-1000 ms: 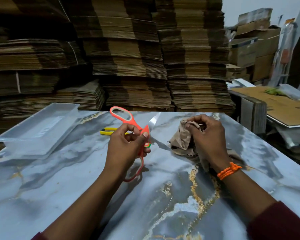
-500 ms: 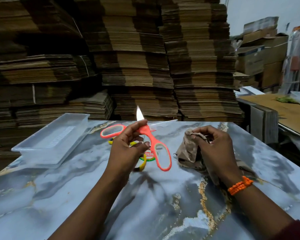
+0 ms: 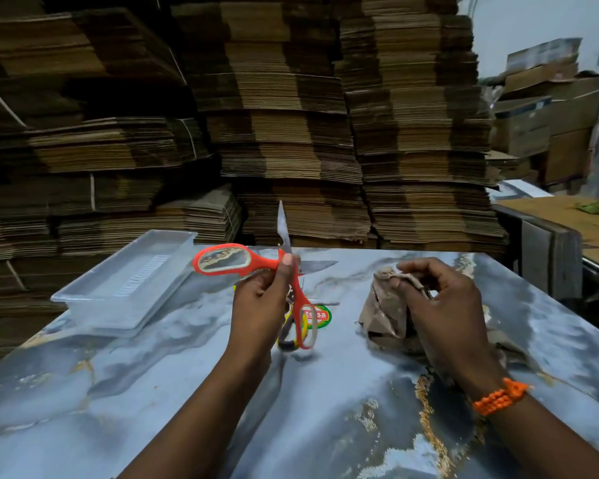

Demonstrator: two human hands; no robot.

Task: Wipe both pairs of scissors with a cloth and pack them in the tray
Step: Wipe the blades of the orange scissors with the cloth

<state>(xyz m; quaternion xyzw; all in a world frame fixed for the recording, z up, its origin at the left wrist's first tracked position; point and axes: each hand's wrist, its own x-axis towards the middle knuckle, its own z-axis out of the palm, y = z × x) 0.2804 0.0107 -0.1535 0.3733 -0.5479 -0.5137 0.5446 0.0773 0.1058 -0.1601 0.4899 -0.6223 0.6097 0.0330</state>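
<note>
My left hand (image 3: 260, 305) grips the orange-handled scissors (image 3: 256, 262) at the pivot and holds them above the table, blades spread wide, one pointing up and one to the right. Behind that hand lies the second pair, yellow-and-black scissors (image 3: 291, 335), mostly hidden. My right hand (image 3: 440, 305) pinches a crumpled brown cloth (image 3: 386, 311) that rests on the marble table (image 3: 325, 409). A clear plastic tray (image 3: 128, 285) with nothing in it stands at the table's back left.
Tall stacks of flattened cardboard (image 3: 291, 115) rise right behind the table. At the right stand a second table topped with cardboard (image 3: 567, 223) and piled boxes (image 3: 550, 108). A round red-and-green sticker (image 3: 320, 316) lies near the yellow scissors.
My left hand has turned the orange scissors round and spread the blades, so one now points up. My right hand has kept its hold on the cloth. The view has tilted slightly.
</note>
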